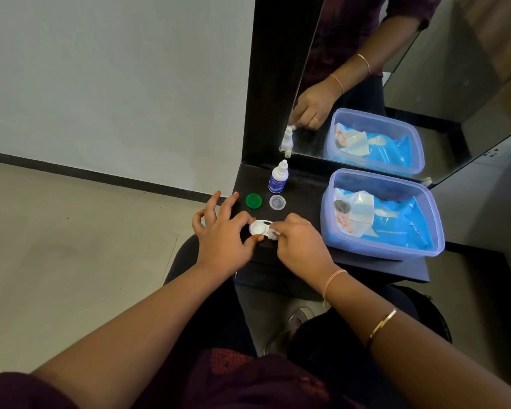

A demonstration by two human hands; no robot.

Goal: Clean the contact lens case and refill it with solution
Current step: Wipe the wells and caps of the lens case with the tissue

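Observation:
A white contact lens case [259, 228] lies on the black shelf [301, 190], both wells uncapped. My left hand [222, 236] pinches its left well between thumb and forefinger. My right hand [300, 243] holds a small white piece against the case's right well; I cannot tell what that piece is. Behind the case lie a green cap [253, 200] and a clear cap [277, 202]. The solution bottle [278, 180], white with a blue label, stands upright further back, its cap on.
A translucent blue tub [425, 208] holding a pack of baby wipes [378, 222] takes up the shelf's right side. A mirror [396, 84] stands behind the shelf and reflects the tub, the bottle and an arm. The floor lies to the left.

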